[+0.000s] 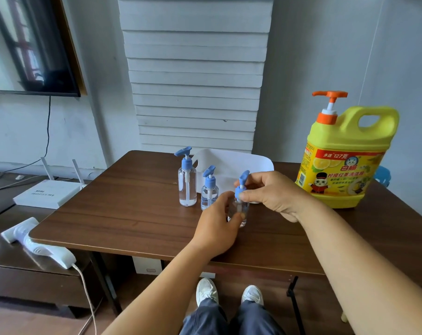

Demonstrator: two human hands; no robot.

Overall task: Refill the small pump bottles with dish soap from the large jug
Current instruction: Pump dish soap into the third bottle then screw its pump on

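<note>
My left hand [219, 222] grips the small clear plastic bottle [239, 210] at frame centre while my right hand [270, 193] pinches its blue pump collar [239, 189] — twist steadily, keep it upright, yellow jug [345, 158] waiting upper right.

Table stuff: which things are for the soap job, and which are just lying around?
For the job: jug; tall bottle; middle bottle; held bottle, left hand on its body, right hand on its pump.

Lying about: white tray; router; power strip; screen.
</note>
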